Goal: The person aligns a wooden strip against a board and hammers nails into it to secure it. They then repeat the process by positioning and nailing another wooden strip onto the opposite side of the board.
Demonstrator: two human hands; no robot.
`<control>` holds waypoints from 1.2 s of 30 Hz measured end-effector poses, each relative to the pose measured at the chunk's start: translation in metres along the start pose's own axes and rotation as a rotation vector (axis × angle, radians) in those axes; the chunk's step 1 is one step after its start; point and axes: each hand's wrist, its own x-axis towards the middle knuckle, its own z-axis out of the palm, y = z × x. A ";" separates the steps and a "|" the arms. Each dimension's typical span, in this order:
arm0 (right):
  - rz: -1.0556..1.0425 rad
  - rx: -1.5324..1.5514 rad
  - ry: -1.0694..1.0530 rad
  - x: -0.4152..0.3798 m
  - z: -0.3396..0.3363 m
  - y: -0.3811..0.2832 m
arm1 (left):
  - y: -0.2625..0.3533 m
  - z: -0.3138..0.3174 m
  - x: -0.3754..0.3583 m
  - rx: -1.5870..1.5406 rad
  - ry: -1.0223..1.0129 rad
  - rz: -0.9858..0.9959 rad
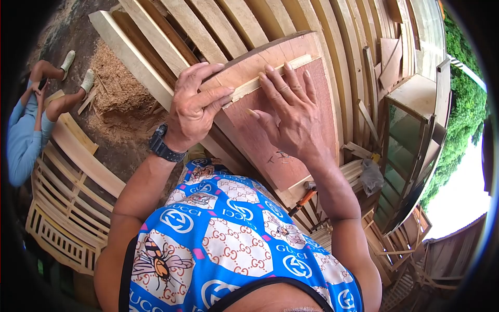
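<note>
A reddish plywood panel (291, 140) with pencil marks lies over a paler board (254, 65) that has a curved far edge. Along the panel's far edge runs a thin light wood strip (249, 87). My left hand (195, 101), with a dark watch on its wrist, pinches the strip's left end between thumb and fingers. Spread fingers of my right hand (291, 112) lie flat over the panel, their tips on the strip. Near my right forearm is a hammer with an orange handle (305, 198).
Long wooden beams (327, 62) run beneath and beyond the boards. A person (31, 125) in blue sits at the left beside a slatted wooden piece (65, 229). Wood shavings (122, 99) pile on the ground. At the right stand a framed cabinet (403, 156) and a plastic bag (371, 177).
</note>
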 end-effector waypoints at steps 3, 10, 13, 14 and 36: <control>-0.022 0.015 0.006 0.001 0.000 0.000 | 0.000 0.001 -0.001 -0.033 0.020 -0.012; -0.059 0.071 0.043 0.001 0.004 0.002 | -0.003 0.006 -0.002 -0.099 0.058 -0.013; -0.073 0.096 0.053 0.000 0.002 0.005 | -0.004 0.011 -0.004 -0.125 0.076 -0.015; -0.075 0.097 0.052 0.000 0.001 0.005 | -0.004 0.012 -0.005 -0.139 0.086 -0.021; 0.020 0.191 0.224 -0.010 -0.001 0.020 | 0.012 0.005 0.012 -0.180 0.251 -0.078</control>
